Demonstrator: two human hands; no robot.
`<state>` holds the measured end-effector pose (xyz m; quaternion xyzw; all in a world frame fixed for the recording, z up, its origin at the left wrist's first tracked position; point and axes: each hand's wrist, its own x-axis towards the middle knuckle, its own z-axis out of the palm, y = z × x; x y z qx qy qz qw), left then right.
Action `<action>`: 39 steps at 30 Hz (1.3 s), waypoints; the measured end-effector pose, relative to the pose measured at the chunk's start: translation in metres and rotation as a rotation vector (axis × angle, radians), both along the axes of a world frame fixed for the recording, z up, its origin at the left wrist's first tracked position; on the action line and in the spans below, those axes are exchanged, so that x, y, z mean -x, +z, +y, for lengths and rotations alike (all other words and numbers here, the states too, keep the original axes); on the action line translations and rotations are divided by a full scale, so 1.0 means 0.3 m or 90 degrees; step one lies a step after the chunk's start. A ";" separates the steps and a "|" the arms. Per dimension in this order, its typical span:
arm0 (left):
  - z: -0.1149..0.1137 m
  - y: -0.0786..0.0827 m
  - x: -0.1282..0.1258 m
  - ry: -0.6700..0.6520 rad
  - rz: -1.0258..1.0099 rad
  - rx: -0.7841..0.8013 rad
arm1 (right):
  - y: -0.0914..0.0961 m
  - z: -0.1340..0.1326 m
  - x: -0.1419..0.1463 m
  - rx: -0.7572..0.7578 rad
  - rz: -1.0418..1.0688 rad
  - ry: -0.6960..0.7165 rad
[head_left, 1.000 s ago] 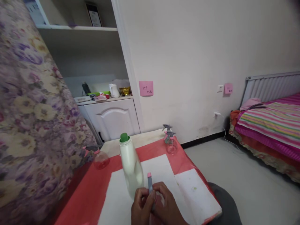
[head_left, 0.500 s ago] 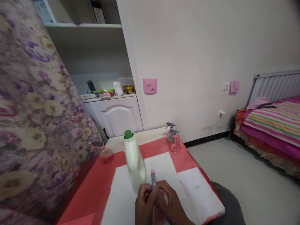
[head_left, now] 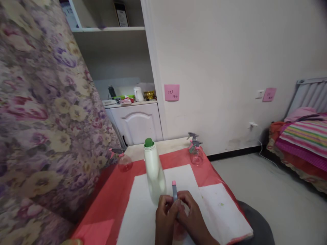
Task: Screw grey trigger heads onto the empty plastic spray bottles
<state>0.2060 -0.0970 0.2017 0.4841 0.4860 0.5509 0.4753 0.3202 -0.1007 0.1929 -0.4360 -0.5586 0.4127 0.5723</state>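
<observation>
My left hand [head_left: 165,214] and my right hand [head_left: 190,214] are closed together low in the view, both gripping a small grey stick with a pink tip [head_left: 174,190] that stands upright between them. What the fingers cover below the stick is hidden. Just beyond my hands stands a white bottle with a green cap [head_left: 153,168] on a white cloth [head_left: 184,177] spread over the red table [head_left: 112,197].
Two small pink spray bottles stand at the table's far side, one at the left [head_left: 124,161] and one at the right [head_left: 196,151]. A flowered curtain [head_left: 46,112] hangs close on the left. A white cabinet [head_left: 136,122] and a striped bed [head_left: 304,143] lie beyond.
The view has swung left, so everything sits further right in the picture. My hands stay closed on the stick, with small shifts of the fingers.
</observation>
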 end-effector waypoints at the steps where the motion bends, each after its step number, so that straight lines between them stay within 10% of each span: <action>1: 0.001 -0.004 0.000 0.006 0.000 -0.002 | 0.003 -0.003 0.001 0.000 -0.001 0.010; 39: 0.003 -0.032 -0.005 0.015 -0.025 -0.002 | -0.004 -0.007 -0.022 -0.046 -0.008 0.094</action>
